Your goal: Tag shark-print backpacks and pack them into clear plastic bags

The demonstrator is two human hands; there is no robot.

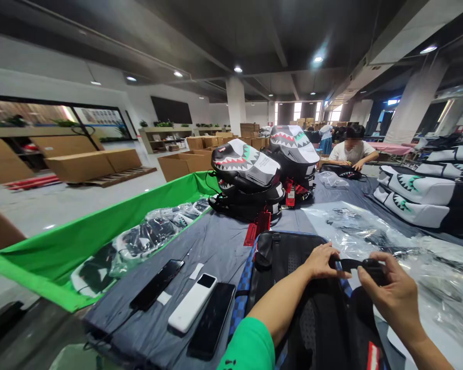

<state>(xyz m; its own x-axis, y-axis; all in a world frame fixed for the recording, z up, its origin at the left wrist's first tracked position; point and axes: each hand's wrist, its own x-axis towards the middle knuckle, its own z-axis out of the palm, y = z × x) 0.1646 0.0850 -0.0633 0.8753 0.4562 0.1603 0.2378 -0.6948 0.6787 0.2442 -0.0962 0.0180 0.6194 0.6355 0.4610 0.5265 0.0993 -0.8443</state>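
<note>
A black backpack [312,308] with blue checkered sides lies on the table in front of me, its padded back and straps facing up. My left hand [326,262] is closed at one end of a black strap [348,265], thumb below and fingers above. My right hand [395,288] pinches a dark rolled part of the strap [375,270] between thumb and fingers. A small white piece [355,280] shows between the hands; I cannot make out what it is. A red and white tag [372,355] lies on the backpack near my right forearm.
Shark-mouth backpacks [247,169] with red tags [256,229] are stacked ahead; more backpacks [416,190] stand right. Clear plastic bags [440,277] spread at right. Phones [158,284] and a white power bank [193,303] lie left, beside a green-walled bin [34,252]. A co-worker [353,149] sits across.
</note>
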